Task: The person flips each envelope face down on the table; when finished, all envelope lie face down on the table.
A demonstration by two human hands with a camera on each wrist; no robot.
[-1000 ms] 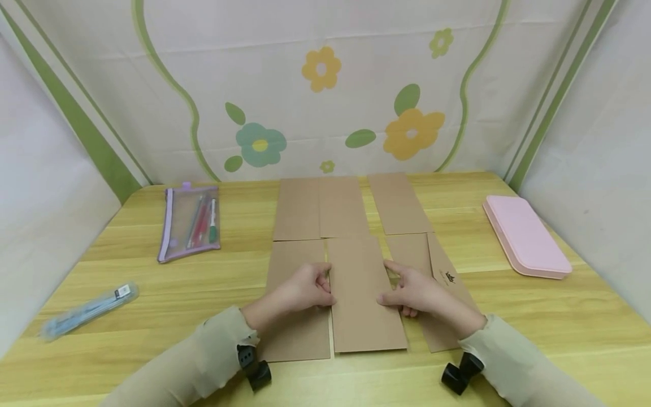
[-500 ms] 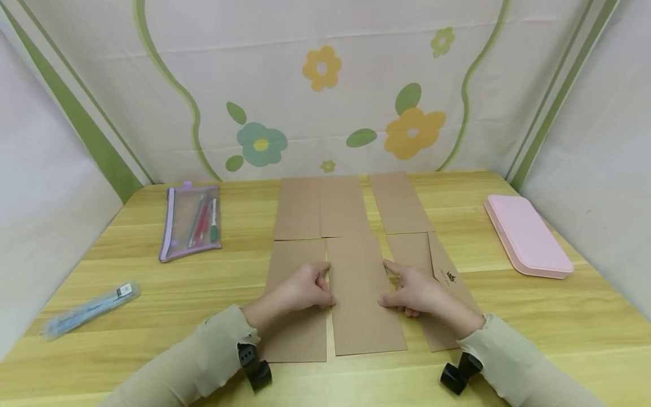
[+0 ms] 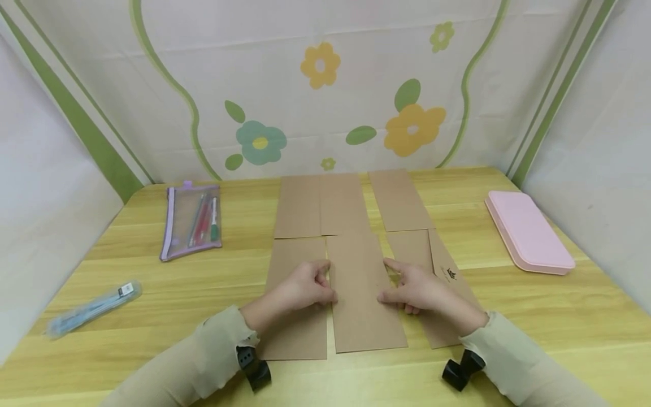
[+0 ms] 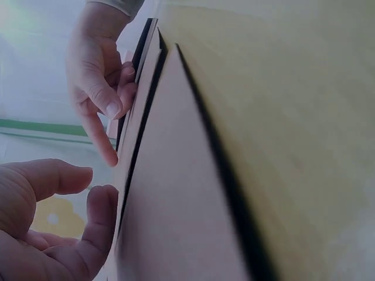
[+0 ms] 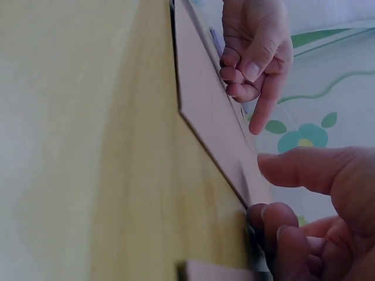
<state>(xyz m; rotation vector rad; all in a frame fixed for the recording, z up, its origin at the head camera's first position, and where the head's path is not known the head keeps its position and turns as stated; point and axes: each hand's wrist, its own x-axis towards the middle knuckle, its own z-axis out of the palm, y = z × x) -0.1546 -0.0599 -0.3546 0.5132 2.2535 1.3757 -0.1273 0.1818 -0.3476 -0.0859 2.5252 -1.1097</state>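
Observation:
A plain brown kraft-paper rectangle [image 3: 358, 316] lies in the middle of the front row in the head view. My left hand [image 3: 305, 285] is at its left long edge, thumb and index fingertips right at the side. On the opposite edge, the thumb and index finger of my right hand [image 3: 419, 288] touch it the same way. Both wrist views show thumb and fingers apart, with nothing pinched between them. Under my left forearm lies another brown rectangle [image 3: 297, 333]. Near my right hand, a plain brown piece [image 3: 409, 249] is partly covered by one with a crown print [image 3: 451, 274].
Three more brown rectangles [image 3: 297, 206] form a back row. A mesh pouch [image 3: 178, 220] with pens lies at the left, and a clear packet of blue sticks [image 3: 94, 308] in front of it. A pink case [image 3: 530, 232] stands at the right. Floral cloth hangs behind.
The near edge of the middle rectangle, slightly raised earlier, now looks flatter against the table. Both hands stay at its sides, almost unmoved.

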